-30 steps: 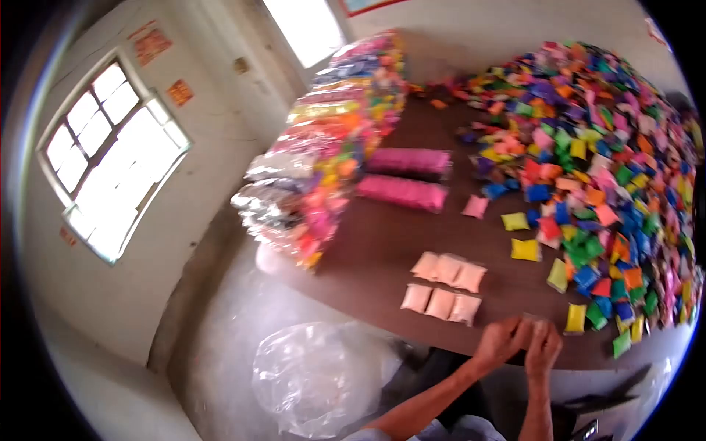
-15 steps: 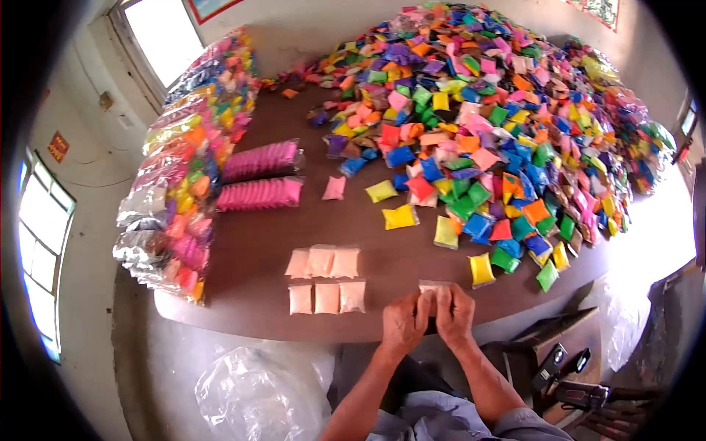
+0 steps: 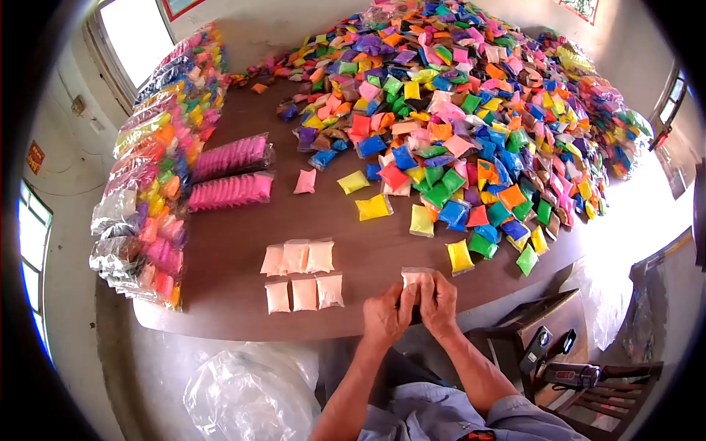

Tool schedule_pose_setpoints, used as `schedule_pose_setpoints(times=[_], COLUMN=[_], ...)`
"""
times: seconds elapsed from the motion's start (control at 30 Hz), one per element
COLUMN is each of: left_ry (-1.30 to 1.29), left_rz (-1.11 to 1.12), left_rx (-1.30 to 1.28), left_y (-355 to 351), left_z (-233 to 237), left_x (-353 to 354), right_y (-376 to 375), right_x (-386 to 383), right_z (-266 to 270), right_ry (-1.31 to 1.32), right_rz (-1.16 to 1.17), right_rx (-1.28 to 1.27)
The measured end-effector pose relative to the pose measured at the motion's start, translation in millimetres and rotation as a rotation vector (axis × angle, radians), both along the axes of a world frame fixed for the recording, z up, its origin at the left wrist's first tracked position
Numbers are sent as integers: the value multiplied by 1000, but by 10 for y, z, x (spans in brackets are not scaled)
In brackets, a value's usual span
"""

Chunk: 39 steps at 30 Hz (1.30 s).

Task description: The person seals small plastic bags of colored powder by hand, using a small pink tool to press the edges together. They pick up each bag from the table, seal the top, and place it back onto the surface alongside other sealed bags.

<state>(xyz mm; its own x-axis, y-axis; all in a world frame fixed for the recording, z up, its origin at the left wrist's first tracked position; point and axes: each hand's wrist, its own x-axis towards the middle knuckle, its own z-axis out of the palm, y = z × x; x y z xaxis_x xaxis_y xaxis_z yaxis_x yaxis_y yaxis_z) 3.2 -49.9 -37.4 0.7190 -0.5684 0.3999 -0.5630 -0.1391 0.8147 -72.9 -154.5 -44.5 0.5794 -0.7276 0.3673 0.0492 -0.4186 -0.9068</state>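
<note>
My left hand [image 3: 387, 317] and my right hand [image 3: 438, 303] are pressed together at the near edge of the brown table [image 3: 243, 242]. Both grip a small peach-coloured powder packet [image 3: 412, 277] whose top shows above my fingers. Just left of my hands lie two short rows of matching peach packets [image 3: 300, 273], three in each row, flat on the table. A huge heap of small packets in many colours [image 3: 471, 110] covers the far and right side of the table.
Two wrapped bundles of pink packets [image 3: 229, 175] lie left of centre. Long clear bags of mixed-colour packets [image 3: 151, 154] are stacked along the left edge. A clear plastic bag [image 3: 250, 393] sits on the floor below. Devices [image 3: 559, 364] rest on a stool at right.
The view has swung from the left wall and window to the table centre. My hands stay together on the peach packet near the table's edge.
</note>
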Motion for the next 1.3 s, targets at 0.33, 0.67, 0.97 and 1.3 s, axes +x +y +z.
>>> schedule_pose_setpoints(times=[0.33, 0.67, 0.97, 1.3], left_ry=[80, 17, 299, 147], left_rz=[65, 58, 59, 132], left_rx=[8, -24, -112, -12], left_y=[26, 38, 49, 65], left_z=[56, 30, 23, 69], left_x=[-28, -17, 8, 20], right_y=[-18, 23, -34, 35], right_x=[11, 16, -50, 17], right_z=[-20, 95, 34, 191], right_ry=[55, 27, 56, 73], right_rz=[7, 24, 101, 65], right_rx=[-85, 71, -189, -157])
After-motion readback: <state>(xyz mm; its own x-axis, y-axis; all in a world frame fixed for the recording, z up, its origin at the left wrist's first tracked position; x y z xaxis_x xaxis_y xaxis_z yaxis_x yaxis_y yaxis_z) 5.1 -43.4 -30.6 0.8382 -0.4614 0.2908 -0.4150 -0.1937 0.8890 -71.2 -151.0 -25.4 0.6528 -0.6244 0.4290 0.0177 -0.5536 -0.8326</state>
